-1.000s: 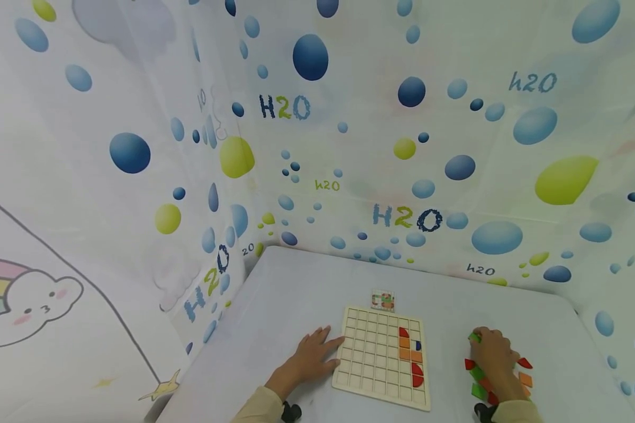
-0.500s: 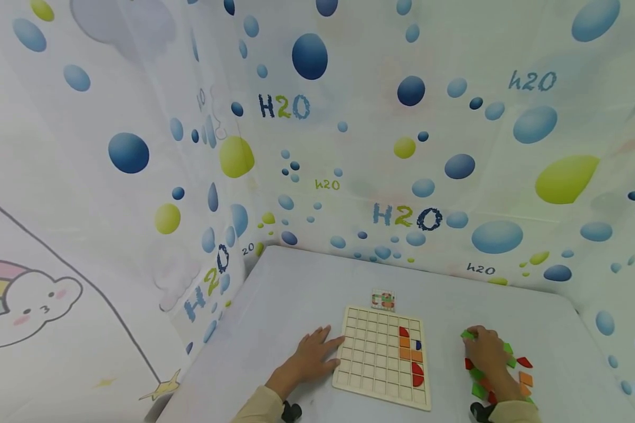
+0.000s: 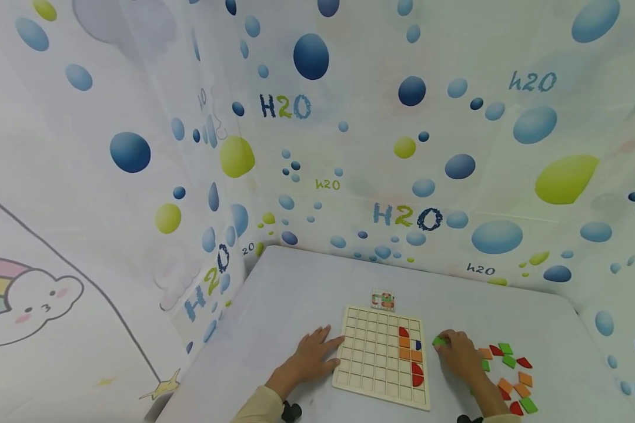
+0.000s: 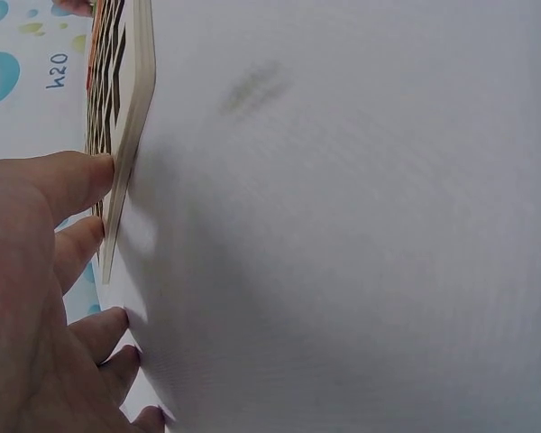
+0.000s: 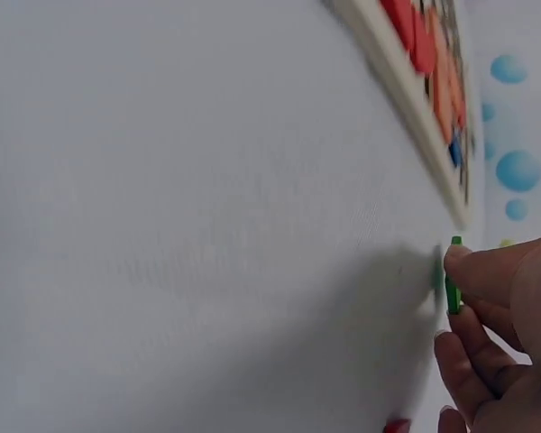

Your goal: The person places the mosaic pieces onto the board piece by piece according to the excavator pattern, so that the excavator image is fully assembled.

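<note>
A wooden grid board [image 3: 373, 358] lies on the white table, with red, orange and blue pieces [image 3: 410, 354] filling cells in its right columns. My left hand [image 3: 311, 358] lies flat on the table, its fingertips [image 4: 97, 171] against the board's left edge [image 4: 131, 135]. My right hand [image 3: 457, 354] pinches a small green piece [image 3: 440, 341] just right of the board's right edge, a little above the table. The right wrist view shows the green piece [image 5: 453, 275] held between thumb and fingers, near the board's edge [image 5: 415, 108].
Loose green, orange and red pieces [image 3: 510, 376] lie scattered on the table to the right of my right hand. A small picture card [image 3: 383, 301] lies just behind the board. Curtains printed with bubbles wall in the table at the back and sides.
My right hand has lifted a green piece out of the loose pile and carried it left toward the board's right edge, uncovering the pile. The left hand has stayed put.
</note>
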A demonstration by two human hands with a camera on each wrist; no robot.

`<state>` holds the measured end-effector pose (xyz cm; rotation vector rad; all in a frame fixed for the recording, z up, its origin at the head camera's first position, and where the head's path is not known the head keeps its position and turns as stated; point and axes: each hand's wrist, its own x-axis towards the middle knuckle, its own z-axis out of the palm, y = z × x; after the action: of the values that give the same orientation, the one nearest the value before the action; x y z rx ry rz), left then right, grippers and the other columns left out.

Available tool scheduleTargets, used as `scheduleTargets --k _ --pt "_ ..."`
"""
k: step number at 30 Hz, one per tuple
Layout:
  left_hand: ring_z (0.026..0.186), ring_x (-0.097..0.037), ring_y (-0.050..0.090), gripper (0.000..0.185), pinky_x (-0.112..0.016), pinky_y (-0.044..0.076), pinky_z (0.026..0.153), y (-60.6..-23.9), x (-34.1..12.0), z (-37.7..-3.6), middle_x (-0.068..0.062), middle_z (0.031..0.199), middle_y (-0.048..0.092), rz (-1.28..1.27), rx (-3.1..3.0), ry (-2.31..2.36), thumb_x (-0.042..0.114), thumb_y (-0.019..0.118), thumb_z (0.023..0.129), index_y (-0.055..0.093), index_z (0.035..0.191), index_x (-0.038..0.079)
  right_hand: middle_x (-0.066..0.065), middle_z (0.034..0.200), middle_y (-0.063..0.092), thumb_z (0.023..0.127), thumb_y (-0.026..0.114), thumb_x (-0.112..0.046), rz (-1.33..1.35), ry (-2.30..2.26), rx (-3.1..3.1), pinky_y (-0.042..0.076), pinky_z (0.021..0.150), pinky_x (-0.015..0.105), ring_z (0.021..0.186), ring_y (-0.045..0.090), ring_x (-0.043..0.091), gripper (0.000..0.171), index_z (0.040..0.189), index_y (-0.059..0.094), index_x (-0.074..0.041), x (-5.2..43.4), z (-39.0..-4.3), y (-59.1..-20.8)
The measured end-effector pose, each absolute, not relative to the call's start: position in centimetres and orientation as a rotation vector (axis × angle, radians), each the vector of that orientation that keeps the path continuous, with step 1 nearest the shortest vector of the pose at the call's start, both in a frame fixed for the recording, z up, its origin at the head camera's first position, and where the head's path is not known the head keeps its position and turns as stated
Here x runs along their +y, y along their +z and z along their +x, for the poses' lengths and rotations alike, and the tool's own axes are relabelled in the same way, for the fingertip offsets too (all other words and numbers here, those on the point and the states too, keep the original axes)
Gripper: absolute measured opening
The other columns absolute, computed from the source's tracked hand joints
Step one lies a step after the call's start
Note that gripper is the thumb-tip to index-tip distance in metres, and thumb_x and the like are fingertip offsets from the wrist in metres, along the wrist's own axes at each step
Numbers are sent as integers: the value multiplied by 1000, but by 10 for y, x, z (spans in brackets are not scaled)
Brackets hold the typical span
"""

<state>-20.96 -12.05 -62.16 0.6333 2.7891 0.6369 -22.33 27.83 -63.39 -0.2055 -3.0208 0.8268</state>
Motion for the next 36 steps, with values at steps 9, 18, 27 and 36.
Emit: scheduleTargets --k 9,18,27,36 --pt "158 -39 31 58 -64 25 127 -621 -119 -212 -14 171 33 626 2800 614 45 63 104 48 159 34 14 119 63 97 74 -16 -69 901 -3021 45 86 53 114 59 34 29 123 67 -5 242 -198 -615" --pt "158 -39 31 58 -64 25 127 -625 -120 -212 -14 171 34 625 2808 605 45 62 104 48 159 33 -2 110 63 93 82 -18 178 893 -3033 45 79 44 102 58 20 26 115 68 -17 218 -183 -618" --pt "158 -38 31 58 -64 24 127 -628 -119 -212 -13 171 34 621 2806 612 45 62 104 48 159 34 -9 97 57 91 83 -18 319 729 -3027 44 71 41 94 55 18 21 90 64 -27 208 -175 -621" --pt "158 -38 30 58 -64 23 128 -629 -119 -212 -13 171 33 609 2805 619 46 62 104 49 159 34 -12 100 62 90 85 -20 379 602 -3018 41 71 36 95 56 17 25 88 62 -29 208 -173 -620"
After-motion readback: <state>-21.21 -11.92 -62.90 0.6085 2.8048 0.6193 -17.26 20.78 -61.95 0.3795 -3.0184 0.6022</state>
